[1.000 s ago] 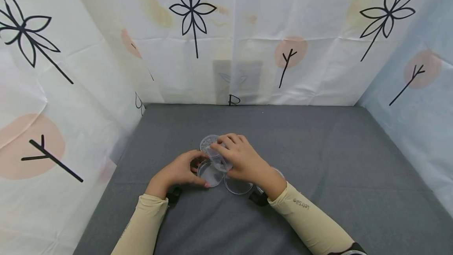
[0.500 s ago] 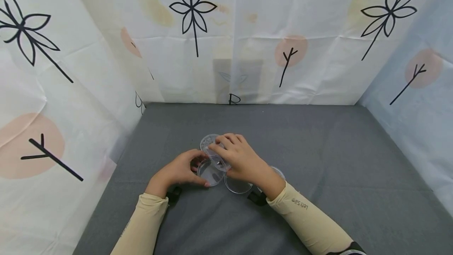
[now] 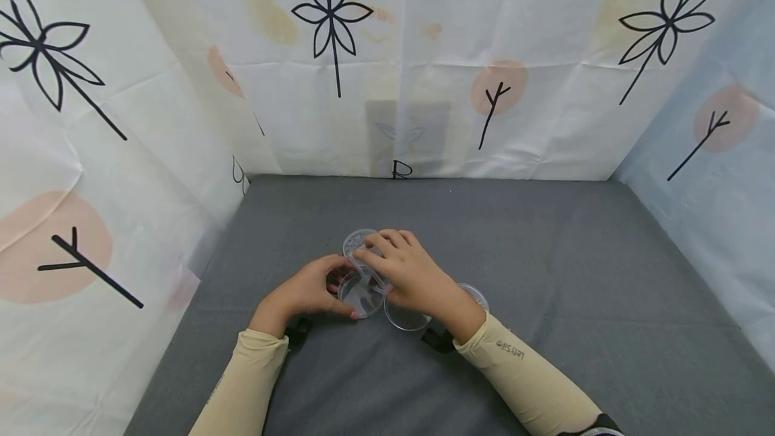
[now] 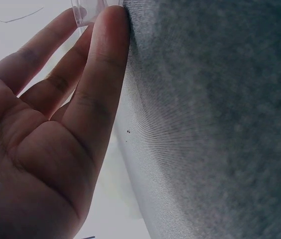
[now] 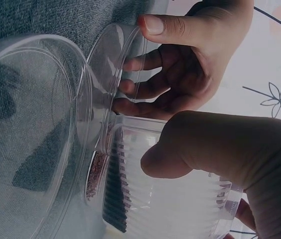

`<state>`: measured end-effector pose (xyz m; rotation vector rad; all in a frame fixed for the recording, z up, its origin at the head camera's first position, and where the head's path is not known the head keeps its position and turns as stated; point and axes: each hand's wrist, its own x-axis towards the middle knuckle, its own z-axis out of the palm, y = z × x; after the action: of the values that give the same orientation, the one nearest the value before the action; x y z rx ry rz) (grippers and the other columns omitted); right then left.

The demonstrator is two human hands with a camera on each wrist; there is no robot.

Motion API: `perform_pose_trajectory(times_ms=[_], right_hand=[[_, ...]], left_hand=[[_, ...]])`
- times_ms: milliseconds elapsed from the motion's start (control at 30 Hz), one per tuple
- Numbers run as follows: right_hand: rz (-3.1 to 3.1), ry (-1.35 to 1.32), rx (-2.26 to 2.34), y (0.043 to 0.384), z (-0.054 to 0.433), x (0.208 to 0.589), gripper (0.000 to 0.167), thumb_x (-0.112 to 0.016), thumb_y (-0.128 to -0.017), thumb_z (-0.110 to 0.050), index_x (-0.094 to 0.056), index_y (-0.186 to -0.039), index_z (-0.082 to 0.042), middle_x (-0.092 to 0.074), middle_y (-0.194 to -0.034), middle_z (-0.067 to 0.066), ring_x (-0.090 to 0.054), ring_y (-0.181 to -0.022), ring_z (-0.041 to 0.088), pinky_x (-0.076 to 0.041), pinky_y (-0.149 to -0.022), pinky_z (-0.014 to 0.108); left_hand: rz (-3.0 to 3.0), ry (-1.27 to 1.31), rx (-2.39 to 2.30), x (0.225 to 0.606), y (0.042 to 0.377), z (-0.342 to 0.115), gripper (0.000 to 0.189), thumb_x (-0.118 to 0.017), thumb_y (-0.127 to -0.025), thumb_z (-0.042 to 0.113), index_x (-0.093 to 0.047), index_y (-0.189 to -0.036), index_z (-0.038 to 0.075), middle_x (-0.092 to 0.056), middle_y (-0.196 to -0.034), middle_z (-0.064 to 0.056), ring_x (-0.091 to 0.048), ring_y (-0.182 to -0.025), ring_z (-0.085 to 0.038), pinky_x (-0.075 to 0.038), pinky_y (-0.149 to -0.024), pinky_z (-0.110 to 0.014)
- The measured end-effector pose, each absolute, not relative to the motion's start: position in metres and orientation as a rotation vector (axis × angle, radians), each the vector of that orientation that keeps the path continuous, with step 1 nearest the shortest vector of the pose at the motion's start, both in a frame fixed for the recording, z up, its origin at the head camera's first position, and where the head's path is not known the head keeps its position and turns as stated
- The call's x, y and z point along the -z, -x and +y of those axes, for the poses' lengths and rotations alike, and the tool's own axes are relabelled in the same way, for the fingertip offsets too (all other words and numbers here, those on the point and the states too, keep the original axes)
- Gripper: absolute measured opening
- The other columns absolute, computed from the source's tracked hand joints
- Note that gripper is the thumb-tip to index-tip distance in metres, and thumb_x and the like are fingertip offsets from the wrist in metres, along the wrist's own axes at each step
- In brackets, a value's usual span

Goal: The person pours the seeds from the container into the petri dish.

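Note:
My left hand (image 3: 305, 291) holds a clear round petri dish (image 3: 362, 300) by its edge, thumb on the near side and fingers on the far side. In the right wrist view that dish (image 5: 100, 69) stands between the thumb and fingertips. My right hand (image 3: 414, 278) grips a clear ribbed plastic box (image 5: 165, 199), tilted over the dish, its thumb pressed on the box's wall. Behind the box, a dish (image 3: 354, 241) shows speckled contents in the head view. Reddish-brown grains (image 5: 95, 177) show past the box's edge in the right wrist view.
Another clear petri dish (image 3: 407, 321) stands just right of the held one. One more dish (image 3: 477, 293) lies partly hidden behind my right wrist. A grey cloth (image 3: 545, 254) covers the table, with patterned white curtains (image 3: 424, 39) around it.
My right hand has shifted slightly left, and the box in it has turned so that it looks narrower. My left hand and the dishes stay in place.

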<state>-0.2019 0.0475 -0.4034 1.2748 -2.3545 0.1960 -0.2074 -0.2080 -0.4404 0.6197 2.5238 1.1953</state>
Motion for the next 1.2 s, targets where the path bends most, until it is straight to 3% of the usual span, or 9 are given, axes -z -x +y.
perform_pose_trajectory(times_ms=[1200], right_hand=[[-2.422,-1.284,-0.208,0.1984,0.0443,0.4005,0.081,-0.079,-0.072,0.008,-0.063,-0.146,-0.02,-0.058,-0.139,0.003,-0.051,-0.133,0.03,-0.047,-0.107,0.053]], left_hand=[[2.556,-0.591,-1.15,0.4405,0.2061,-0.2069,0.086,-0.103,-0.069,0.032,-0.062,-0.142,0.014,-0.064,-0.133,-0.008,-0.063,-0.113,-0.022,-0.06,-0.098,-0.046]])
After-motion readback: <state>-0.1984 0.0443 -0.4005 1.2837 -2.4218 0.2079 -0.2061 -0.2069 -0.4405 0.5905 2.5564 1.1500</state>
